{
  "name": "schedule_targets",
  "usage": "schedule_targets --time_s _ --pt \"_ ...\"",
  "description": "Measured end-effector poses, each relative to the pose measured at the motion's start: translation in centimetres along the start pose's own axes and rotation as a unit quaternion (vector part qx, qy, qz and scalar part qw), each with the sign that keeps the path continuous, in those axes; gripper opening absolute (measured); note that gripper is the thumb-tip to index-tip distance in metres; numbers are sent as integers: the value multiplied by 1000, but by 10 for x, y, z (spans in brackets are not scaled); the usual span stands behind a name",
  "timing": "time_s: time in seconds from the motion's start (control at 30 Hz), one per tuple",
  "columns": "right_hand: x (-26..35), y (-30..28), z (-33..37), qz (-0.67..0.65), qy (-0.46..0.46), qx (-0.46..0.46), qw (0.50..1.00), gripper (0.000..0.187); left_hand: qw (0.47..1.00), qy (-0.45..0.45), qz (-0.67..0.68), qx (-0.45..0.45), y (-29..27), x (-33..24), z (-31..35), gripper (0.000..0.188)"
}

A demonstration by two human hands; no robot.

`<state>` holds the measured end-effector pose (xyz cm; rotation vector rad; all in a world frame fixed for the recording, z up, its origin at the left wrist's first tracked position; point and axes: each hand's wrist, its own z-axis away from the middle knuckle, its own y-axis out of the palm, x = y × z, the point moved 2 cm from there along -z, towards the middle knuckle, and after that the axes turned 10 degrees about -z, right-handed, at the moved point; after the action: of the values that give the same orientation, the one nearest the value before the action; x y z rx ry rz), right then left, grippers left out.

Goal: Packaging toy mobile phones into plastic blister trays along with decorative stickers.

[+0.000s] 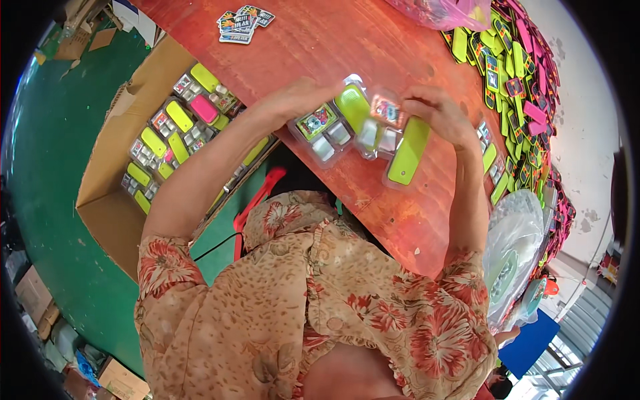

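Observation:
My left hand (305, 100) is closed on the upper edge of a clear plastic blister tray (325, 125). A yellow-green oblong piece, a small picture card and white blocks sit in that tray. Just right of it, a second clear blister tray (389, 139), slightly blurred, overlaps or touches the first; I cannot tell which. It carries a long yellow-green piece (409, 152), a reddish picture card (386, 111) and whitish blocks. My right hand (437, 115) curls over its upper right corner, thumb and fingers gripping it. Both trays are over the red tabletop (320, 47).
An open cardboard box (107, 167) holding several filled trays stands left of the table. At the table's right lies a big heap of yellow-green and pink pieces (513, 87), near a clear plastic bag (513, 233). Several cards (241, 24) and a pink bag (447, 12) lie farther back.

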<state>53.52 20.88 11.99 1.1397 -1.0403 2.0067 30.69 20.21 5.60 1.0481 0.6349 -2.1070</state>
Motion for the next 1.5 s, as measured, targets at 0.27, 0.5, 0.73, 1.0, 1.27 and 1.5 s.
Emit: schedule_targets --time_s 0.27,0.5,0.73,1.0,1.27,1.5 --pt "47 60 -48 248 -93 177 948 14 998 -39 14 39 -4 -21 25 81" --pt "41 69 -40 223 -360 -45 905 15 986 156 -20 -62 10 -2 18 51" --pt "-5 59 67 87 -57 -328 939 32 976 60 -18 -207 39 27 41 73" --pt "-35 98 44 -166 4 -287 943 60 989 39 1 -141 50 33 62 74" --pt "-24 88 7 -90 -20 -161 983 53 982 34 -32 -181 -3 9 53 86" --pt "-12 82 -31 -46 -47 -79 995 53 999 -27 -23 14 -18 -3 47 72"
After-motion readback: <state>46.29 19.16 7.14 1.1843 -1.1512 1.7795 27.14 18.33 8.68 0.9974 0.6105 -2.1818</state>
